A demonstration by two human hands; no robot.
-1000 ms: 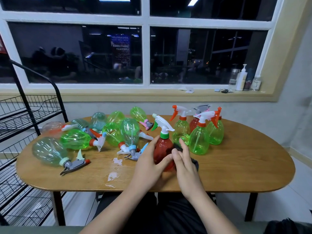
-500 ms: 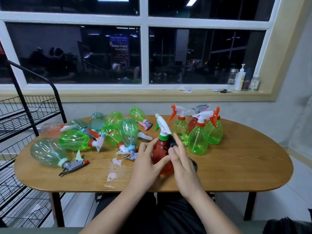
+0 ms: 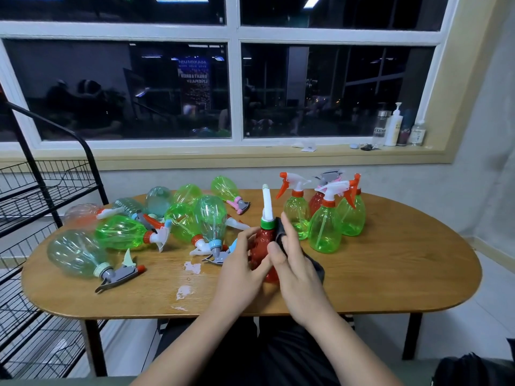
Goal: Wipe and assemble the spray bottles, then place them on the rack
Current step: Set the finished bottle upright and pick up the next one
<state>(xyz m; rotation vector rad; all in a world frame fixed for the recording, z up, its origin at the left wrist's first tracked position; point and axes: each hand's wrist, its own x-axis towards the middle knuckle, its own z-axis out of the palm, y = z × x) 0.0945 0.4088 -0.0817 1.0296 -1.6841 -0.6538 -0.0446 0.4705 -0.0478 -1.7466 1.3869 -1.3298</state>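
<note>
While my left hand (image 3: pixel 239 263) grips the red bottle (image 3: pixel 260 246), my right hand (image 3: pixel 292 263) presses the dark cloth (image 3: pixel 280 232) at its 3 o'clock: wiping step; next, I reckon, rack (image 3: pixel 41 196) at 9 o'clock

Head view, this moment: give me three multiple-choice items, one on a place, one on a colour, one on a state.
1. Where is the black wire rack?
A. at the table's left end
B. on the windowsill
C. at the table's right end

2. What colour is the collar of the red bottle in the hands?
A. orange
B. pink
C. green

3. How is the dark cloth being used?
A. lying flat on the table
B. pressed to the red bottle by the right hand
C. hung on the rack

Answers: 1 A, its shelves fill the left edge; 2 C, green ring under the white spray head; 3 B, the left hand steadies the upright bottle.
</note>
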